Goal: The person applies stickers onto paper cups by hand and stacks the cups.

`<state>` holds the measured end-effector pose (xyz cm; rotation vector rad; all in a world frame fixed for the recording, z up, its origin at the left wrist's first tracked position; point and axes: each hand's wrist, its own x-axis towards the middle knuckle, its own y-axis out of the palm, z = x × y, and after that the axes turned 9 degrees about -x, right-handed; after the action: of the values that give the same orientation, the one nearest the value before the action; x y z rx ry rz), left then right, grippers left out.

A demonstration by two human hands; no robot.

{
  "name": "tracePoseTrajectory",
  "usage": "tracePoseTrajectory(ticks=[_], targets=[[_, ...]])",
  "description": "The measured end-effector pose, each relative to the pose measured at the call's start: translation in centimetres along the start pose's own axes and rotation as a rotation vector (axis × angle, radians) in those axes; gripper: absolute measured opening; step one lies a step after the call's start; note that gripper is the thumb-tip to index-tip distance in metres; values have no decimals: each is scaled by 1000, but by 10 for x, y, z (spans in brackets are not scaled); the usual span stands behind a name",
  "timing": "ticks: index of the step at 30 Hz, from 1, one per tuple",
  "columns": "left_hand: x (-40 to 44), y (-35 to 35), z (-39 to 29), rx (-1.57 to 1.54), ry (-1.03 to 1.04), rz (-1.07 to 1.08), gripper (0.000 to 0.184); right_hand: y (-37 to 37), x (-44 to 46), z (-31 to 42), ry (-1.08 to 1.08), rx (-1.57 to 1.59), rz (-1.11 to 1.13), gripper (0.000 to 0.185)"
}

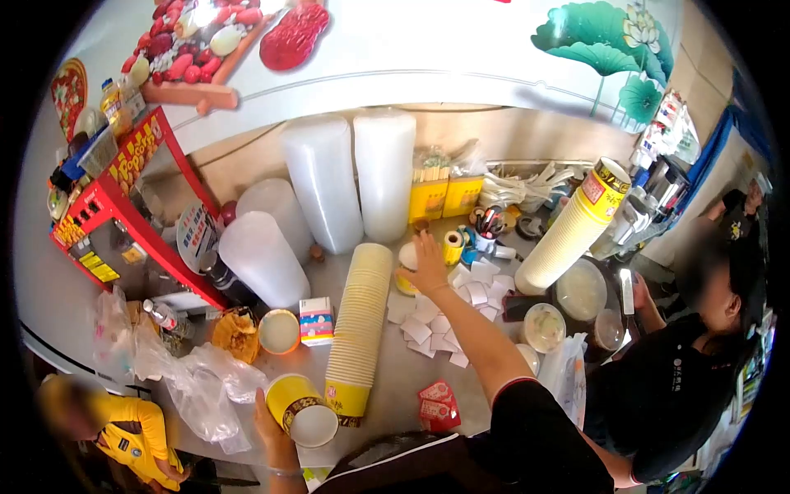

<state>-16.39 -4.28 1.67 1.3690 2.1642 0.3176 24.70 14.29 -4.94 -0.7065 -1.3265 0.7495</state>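
My left hand (271,428) is at the front edge of the counter, its fingers wrapped round the side of yellow paper cups (294,397) tipped toward the lower right. Beside them lies a long stack of paper cups (360,321), nested together. My right hand (428,265) reaches toward the back of the counter and rests by a white-topped yellow container (407,280); its fingers are spread, and what lies under the palm is partly hidden. White paper slips (436,325) are scattered below my right forearm.
A tall cup stack (572,226) leans at the right. Tall plastic-wrapped stacks (322,185) stand behind. Plastic bags (206,383) and a red popcorn machine (136,198) are at left. A person in black (683,379) stands right, another in yellow (136,428) at lower left.
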Motion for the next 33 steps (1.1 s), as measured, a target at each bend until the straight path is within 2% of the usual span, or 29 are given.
tracePoseTrajectory(ticks=[3, 6, 9, 12, 13, 15, 18, 21, 24, 27, 30, 33], targets=[[0, -2, -7, 66, 93, -3, 39, -28, -62, 8, 187, 324, -42, 55], [2, -2, -27, 75, 240, -50, 37, -74, -160, 6, 408, 619, 40, 36], [-1, 8, -51, 35, 376, -59, 36, -103, -261, -11, 841, 666, 426, 29], [-10, 29, -67, -16, 453, -5, 35, -128, -311, 7, 777, 661, 583, 34], [-14, 39, -68, -29, 457, 21, 35, -134, -316, 14, 624, 569, 555, 36], [-24, 65, -62, -36, 403, 70, 34, -151, -311, 35, 317, 391, 508, 39], [-38, 93, -34, 8, 222, 142, 33, -141, -313, 47, 265, 356, 361, 43], [-34, 74, 0, 224, 36, 328, 30, -126, -326, 41, 208, 278, 452, 43], [-42, 63, 14, 358, -68, 620, 26, -121, -324, 40, 203, 166, 470, 41], [-62, 66, 9, 422, -164, 861, 22, -124, -312, 42, 773, 822, 476, 29], [-68, 78, 1, 434, -209, 997, 15, -162, -260, 39, 983, 1387, 332, 19], [-91, 103, -2, 501, -329, 1013, 15, -199, -205, 50, 867, 1374, 211, 18]])
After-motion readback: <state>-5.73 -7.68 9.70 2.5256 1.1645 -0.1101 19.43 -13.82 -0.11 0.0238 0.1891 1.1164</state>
